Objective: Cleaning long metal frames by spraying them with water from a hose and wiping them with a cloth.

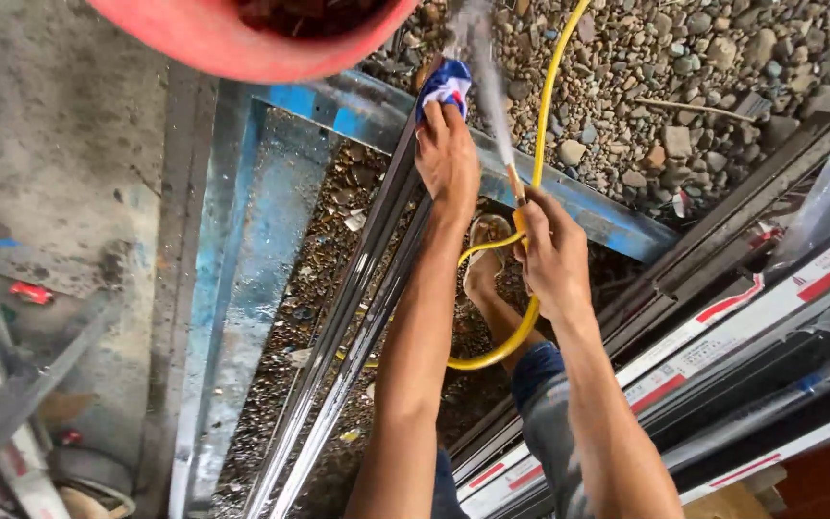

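Blue rag (446, 85) under left hand (448, 159), right hand (551, 252) gripping yellow hose (542, 125)

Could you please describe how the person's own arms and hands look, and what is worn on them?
Both arms are bare from elbow to fingertips: no sleeves, gloves, watch or rings are visible. The left hand and right hand are slim, with the forearms running up from the bottom edge. Lower down, only blue-grey shorts show.
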